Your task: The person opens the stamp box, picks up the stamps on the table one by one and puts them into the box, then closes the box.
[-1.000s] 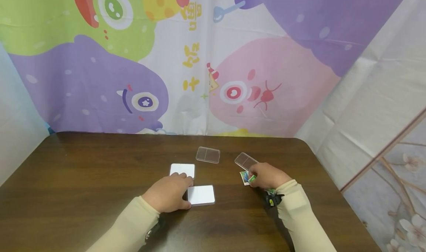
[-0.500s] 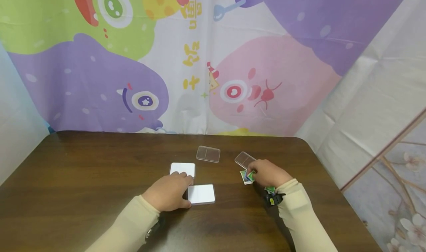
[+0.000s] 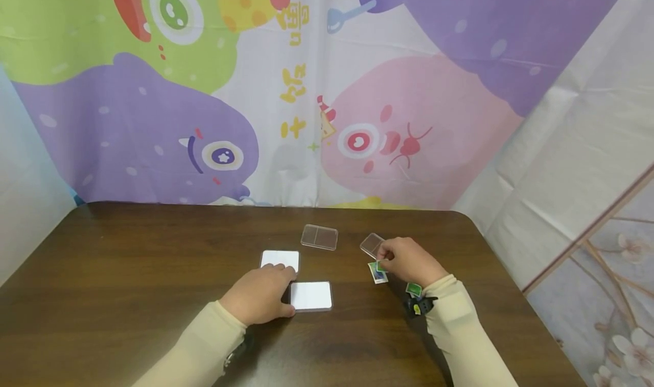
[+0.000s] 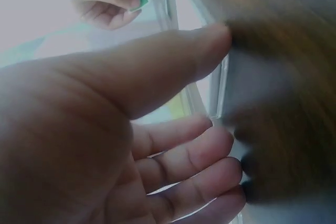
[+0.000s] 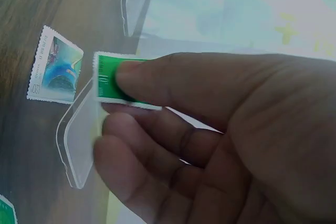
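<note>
My right hand (image 3: 411,260) pinches a green postage stamp (image 5: 109,78) with perforated edges between thumb and forefinger. A blue picture stamp (image 5: 59,72) lies on the table just below it in the head view. Another green stamp (image 3: 414,289) lies by the right wrist. My left hand (image 3: 260,294) rests beside two white rectangles in clear-edged cases, a farther one (image 3: 280,259) partly under its fingers and a nearer one (image 3: 311,295) by its thumb. In the left wrist view its fingers (image 4: 210,153) are loosely bent, with nothing gripped between them and the thumb.
Two clear plastic pieces lie farther back on the brown table (image 3: 153,262): one at the middle (image 3: 319,237), the other (image 3: 371,244) partly behind the right hand. A cartoon-printed cloth (image 3: 286,177) hangs along the table's back edge.
The right hand has drawn slightly up and away with its green stamp, uncovering more of the green stamp by the wrist. The nearer white case has shifted slightly; the left hand has hardly moved.
</note>
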`<state>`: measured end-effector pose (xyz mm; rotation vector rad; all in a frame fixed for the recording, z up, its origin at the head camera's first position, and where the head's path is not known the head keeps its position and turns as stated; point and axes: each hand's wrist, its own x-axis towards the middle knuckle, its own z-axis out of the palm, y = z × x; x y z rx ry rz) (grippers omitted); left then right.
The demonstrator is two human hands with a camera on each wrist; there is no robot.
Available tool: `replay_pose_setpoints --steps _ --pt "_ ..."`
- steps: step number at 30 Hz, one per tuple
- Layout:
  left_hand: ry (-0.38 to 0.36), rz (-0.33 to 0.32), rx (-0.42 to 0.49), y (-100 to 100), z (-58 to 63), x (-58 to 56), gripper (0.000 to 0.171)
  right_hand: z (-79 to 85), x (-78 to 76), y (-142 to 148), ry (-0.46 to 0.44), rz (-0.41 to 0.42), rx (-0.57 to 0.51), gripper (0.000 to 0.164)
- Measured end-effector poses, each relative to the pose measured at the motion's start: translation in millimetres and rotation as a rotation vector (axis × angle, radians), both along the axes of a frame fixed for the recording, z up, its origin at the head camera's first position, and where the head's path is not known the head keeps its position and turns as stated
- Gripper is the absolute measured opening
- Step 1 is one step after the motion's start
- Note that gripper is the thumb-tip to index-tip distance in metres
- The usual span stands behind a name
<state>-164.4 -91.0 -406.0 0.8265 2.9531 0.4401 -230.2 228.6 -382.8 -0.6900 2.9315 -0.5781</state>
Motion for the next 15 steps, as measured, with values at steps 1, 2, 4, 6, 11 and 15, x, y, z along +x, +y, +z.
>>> replay_pose_setpoints --steps 1,2,4,6,11,15 --pt "0.002 0.009 0.003 0.5 0.1 -0.1 0.054 -0.3 -0.5 0.0 0.02 0.005 0.004 0.014" --pt "0.003 0.017 0.006 0.8 -0.1 -0.4 0.055 -0.3 -0.6 -0.1 0.028 0.006 0.002 0.014" --pt "0.011 0.02 0.008 0.8 -0.2 -0.3 0.054 0.1 -0.7 -0.3 0.034 -0.004 0.002 0.015" --pt "0.013 0.022 0.002 0.9 -0.5 -0.1 0.053 0.4 -0.5 -0.5 0.041 -0.018 0.005 0.015" --pt "0.029 0.019 -0.005 1.8 -1.8 -0.1 0.053 0.4 0.4 -1.1 0.062 -0.064 0.008 0.01" --pt "0.041 0.015 -0.013 2.4 -3.8 0.1 0.051 -2.6 -1.3 -3.5 0.066 -0.084 -0.017 0.008"
